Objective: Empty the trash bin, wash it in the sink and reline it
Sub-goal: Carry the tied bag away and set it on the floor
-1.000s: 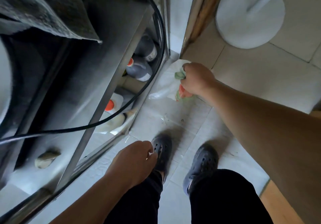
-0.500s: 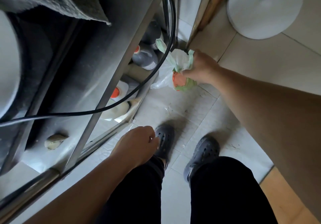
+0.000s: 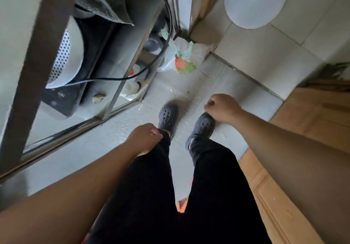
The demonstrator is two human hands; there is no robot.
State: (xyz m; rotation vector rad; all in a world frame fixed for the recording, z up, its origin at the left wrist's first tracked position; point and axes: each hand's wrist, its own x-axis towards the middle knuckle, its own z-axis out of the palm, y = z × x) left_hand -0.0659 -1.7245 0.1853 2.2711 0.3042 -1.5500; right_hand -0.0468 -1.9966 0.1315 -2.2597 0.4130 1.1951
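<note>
While the pale tiled floor (image 3: 251, 54) fills most of the view, a grey metal shelving frame (image 3: 121, 90) stands along its left edge, with a black cable (image 3: 166, 41) looping across it and dark-capped and orange-capped bottles (image 3: 151, 44) stored low down. A round white stand base (image 3: 255, 3) sits at the top right, and a wooden cabinet front (image 3: 303, 130) runs down the right side. The person stands in black trousers and dark perforated clogs (image 3: 167, 115).

The tied translucent white plastic trash bag with green handles (image 3: 181, 58), showing orange and green waste inside, rests on the floor in the corner by the door frame, just beside the shelving and well apart from both hands. The left hand (image 3: 144, 139) is loosely curled at the thigh and grips nothing; the right hand (image 3: 221, 109) is a loose fist above the right clog, also empty.

The emptying step looks done, so the bin itself comes next; it cannot be identified here, though an orange edge (image 3: 182, 205) shows between the legs. To do this well, the person should lift the bin upright, carry it level to the sink and keep drips off the floor.

No brand, label or writing can be read.
</note>
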